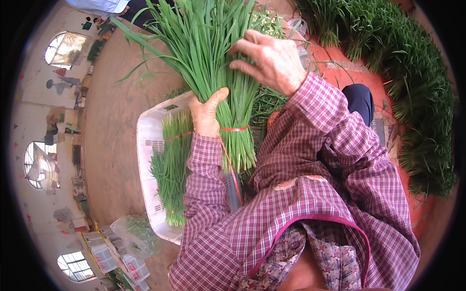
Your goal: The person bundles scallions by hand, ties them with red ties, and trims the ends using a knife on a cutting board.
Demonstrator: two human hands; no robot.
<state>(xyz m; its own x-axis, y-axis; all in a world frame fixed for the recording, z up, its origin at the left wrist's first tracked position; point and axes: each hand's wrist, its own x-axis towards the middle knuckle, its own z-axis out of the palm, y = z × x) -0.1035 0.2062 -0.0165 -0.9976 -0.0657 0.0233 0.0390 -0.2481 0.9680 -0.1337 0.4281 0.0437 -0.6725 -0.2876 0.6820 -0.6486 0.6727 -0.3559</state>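
My left hand (pixel 208 114) is wrapped round a large bunch of garlic chives (pixel 206 46), its thumb lying across the stems. The long green leaves fan out away from me, and the pale cut ends point toward me. A red tie (pixel 235 129) circles the stems just below this hand, with a loose end hanging down. Beside the leaves on the right is my right hand (pixel 272 60), its fingers slightly bent and apart, the tips at the edge of the bunch. It grips nothing that I can see.
A white plastic crate (pixel 143 145) at left holds tied green bundles (pixel 174 165). Loose greens (pixel 269 102) lie beyond the bunch. Rows of green bundles (pixel 388 63) line the right side on a red surface (pixel 335 58). A clear bag of greens (pixel 138 233) sits near the crate.
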